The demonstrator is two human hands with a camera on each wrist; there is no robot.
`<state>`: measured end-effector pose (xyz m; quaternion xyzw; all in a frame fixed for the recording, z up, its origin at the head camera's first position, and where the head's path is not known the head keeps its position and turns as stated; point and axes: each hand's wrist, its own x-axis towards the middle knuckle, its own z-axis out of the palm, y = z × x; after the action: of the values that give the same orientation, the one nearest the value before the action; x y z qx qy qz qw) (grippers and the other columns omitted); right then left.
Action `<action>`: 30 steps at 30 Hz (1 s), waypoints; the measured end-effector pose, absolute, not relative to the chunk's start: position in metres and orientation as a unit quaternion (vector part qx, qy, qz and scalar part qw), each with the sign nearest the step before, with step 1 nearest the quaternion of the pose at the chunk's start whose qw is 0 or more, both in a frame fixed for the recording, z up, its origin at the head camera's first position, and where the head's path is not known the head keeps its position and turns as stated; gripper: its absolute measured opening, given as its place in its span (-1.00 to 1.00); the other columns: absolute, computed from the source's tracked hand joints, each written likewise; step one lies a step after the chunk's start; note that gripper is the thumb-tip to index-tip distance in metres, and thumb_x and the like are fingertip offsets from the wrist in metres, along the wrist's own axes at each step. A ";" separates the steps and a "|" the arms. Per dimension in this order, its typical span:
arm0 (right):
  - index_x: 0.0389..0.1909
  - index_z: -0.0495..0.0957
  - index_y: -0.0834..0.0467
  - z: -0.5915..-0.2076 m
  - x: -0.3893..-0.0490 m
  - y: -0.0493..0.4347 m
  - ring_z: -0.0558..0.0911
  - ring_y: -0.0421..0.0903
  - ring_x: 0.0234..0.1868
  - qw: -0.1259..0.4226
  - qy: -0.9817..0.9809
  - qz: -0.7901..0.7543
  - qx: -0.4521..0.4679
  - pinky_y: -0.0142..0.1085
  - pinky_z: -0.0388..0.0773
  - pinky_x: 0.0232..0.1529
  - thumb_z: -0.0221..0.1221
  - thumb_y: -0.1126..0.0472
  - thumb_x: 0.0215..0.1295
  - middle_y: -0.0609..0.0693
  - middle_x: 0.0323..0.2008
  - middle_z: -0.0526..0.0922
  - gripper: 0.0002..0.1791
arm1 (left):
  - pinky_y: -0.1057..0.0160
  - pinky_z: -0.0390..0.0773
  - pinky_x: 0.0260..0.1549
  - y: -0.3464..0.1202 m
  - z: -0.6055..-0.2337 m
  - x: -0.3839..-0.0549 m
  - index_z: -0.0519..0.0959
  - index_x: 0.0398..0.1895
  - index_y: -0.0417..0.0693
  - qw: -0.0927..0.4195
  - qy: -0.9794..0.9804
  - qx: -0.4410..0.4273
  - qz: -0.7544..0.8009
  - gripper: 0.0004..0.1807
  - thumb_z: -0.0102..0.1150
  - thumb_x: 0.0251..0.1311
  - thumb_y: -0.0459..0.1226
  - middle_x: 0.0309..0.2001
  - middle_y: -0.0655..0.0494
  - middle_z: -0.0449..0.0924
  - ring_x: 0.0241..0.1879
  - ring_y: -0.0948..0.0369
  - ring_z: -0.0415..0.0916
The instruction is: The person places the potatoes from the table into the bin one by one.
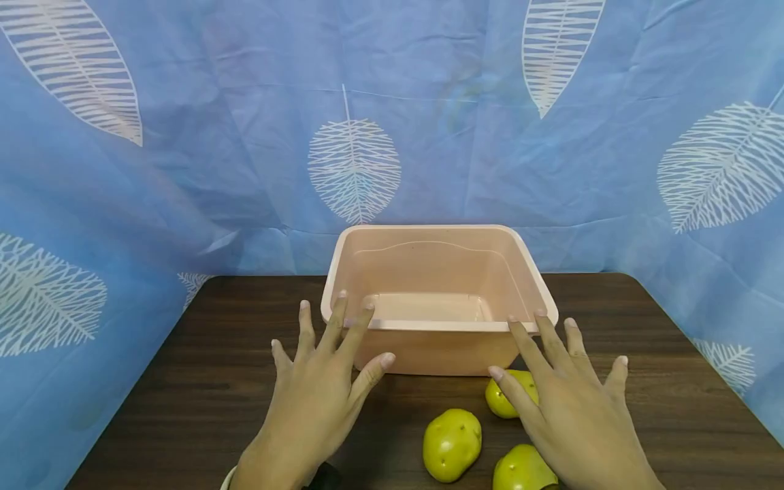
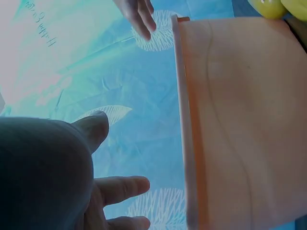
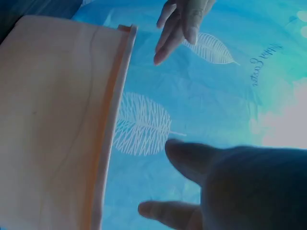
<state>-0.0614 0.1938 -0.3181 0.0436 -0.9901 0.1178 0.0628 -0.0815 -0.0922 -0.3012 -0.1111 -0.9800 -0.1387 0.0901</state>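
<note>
Both hands are held palm down with fingers spread, and neither grips anything. The left hand [image 1: 318,388] overlaps the near left corner of a pink plastic basin [image 1: 435,350] in the head view. Opposite it, the right hand [image 1: 569,401] overlaps the basin's near right corner. Three yellow-green lumpy fruits lie on the table by the right hand: one fruit [image 1: 452,446] between the hands, another fruit [image 1: 502,401] partly behind the right thumb, and a third fruit [image 1: 520,469] cut off by the frame. Each wrist view shows the basin's side wall [image 2: 244,105] and rim [image 3: 112,124] apart from the fingers.
The dark wooden table [image 1: 257,313] has rounded far corners. Behind it and at both sides hangs a blue cloth [image 1: 429,156] with white leaf prints. The basin stands near the table's far edge, with its inside visible and nothing in it.
</note>
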 end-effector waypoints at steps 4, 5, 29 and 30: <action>0.70 -0.06 -0.11 -0.324 -0.060 0.210 -0.14 0.44 0.65 0.050 -0.991 0.116 0.050 0.74 -0.41 0.22 -0.13 -0.39 0.57 0.22 0.69 -0.04 -0.15 | -0.77 0.04 0.18 -0.100 -0.297 -0.088 0.00 0.69 0.44 0.094 -0.978 -0.126 -0.136 -0.22 -0.23 0.49 0.35 0.70 0.00 -0.01 0.61 -0.41 -0.17; 0.71 -0.07 -0.11 -0.326 -0.060 0.214 -0.14 0.44 0.65 0.046 -0.991 0.119 0.050 0.72 -0.44 0.23 -0.12 -0.38 0.58 0.22 0.70 -0.07 -0.16 | -0.76 0.04 0.18 -0.102 -0.296 -0.090 0.03 0.69 0.43 0.093 -0.978 -0.128 -0.135 -0.23 -0.22 0.49 0.35 0.69 -0.01 0.00 0.61 -0.41 -0.16; 0.62 0.17 -0.24 -0.373 -0.057 0.295 0.44 0.60 0.27 0.093 -0.967 0.203 0.125 0.62 0.20 0.15 0.42 0.02 0.31 0.29 0.54 0.31 -0.07 | -0.60 0.32 0.21 -0.149 -0.318 -0.144 0.23 0.60 0.50 0.093 -0.951 -0.214 -0.202 -0.29 0.16 0.43 0.16 0.70 0.08 0.01 0.60 -0.29 0.07; 0.61 0.20 -0.23 -0.377 -0.056 0.299 0.48 0.58 0.24 0.102 -0.965 0.202 0.129 0.59 0.30 0.08 0.45 0.04 0.27 0.28 0.52 0.35 -0.06 | -0.58 0.33 0.22 -0.150 -0.319 -0.146 0.23 0.60 0.50 0.096 -0.948 -0.222 -0.208 -0.29 0.17 0.43 0.15 0.70 0.11 0.01 0.61 -0.26 0.08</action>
<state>-0.0564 0.2991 -0.3765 0.1292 -0.9654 0.2023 0.1017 -0.1465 -0.1495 -0.3192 -0.2217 -0.9479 -0.2078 0.0956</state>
